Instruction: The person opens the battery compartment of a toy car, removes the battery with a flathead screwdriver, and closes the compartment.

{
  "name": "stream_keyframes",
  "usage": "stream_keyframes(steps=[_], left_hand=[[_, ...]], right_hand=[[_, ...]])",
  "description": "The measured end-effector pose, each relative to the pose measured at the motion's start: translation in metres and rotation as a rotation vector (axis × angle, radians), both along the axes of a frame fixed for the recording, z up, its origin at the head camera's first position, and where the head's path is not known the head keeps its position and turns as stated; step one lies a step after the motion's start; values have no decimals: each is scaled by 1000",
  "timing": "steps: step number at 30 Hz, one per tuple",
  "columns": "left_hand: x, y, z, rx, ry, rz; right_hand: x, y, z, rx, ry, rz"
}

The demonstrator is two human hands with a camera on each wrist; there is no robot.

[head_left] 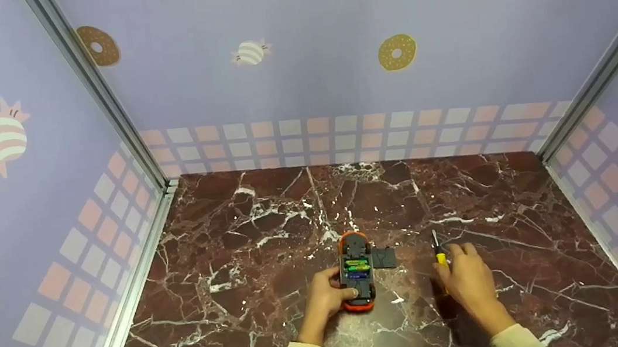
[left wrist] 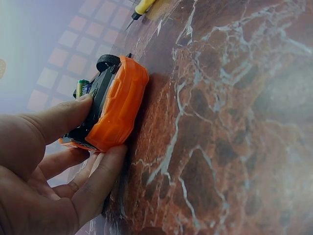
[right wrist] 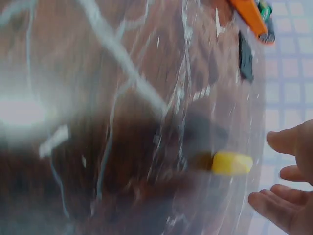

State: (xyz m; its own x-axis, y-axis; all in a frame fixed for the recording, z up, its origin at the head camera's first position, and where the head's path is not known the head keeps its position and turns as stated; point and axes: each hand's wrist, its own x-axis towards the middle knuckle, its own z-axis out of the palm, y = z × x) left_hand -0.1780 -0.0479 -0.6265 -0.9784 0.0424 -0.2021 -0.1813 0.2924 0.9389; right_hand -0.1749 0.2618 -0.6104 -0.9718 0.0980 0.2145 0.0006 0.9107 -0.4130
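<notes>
My left hand [head_left: 324,296] grips an orange toy car [head_left: 363,286] turned underside up, thumb across its black base and fingers beneath its side. Several green and blue batteries [head_left: 357,269] lie in the car's uncovered battery compartment. Just right of the car is a dark battery cover [head_left: 383,258] on the tabletop. A yellow-handled screwdriver [head_left: 441,257] lies with its tip pointing away from me. Beside its handle is my right hand [head_left: 468,275]; the right wrist view shows its fingers spread and apart from the yellow handle [right wrist: 232,163].
The hands work over a dark red marbled tabletop [head_left: 233,324] with white veins. Purple walls [head_left: 298,86] with sweets and checks enclose it at the back and both sides. Metal rails [head_left: 97,81] run up the corners.
</notes>
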Motion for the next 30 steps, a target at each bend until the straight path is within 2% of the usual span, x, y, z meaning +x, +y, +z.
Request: stream_keyframes(steps=[6, 14, 21, 28, 30], left_hand=[[-1, 0, 1, -25, 2, 13], [1, 0, 1, -41, -13, 13], [2, -1, -1, -60, 4, 13], [2, -1, -1, 7, 34, -13], [2, -1, -1, -13, 30, -2]], right_hand=[[0, -22, 2, -79, 23, 36], [0, -36, -12, -137, 80, 124], [3, -51, -21, -208, 42, 180], [3, -70, -20, -287, -2, 227], [2, -74, -21, -294, -4, 233]])
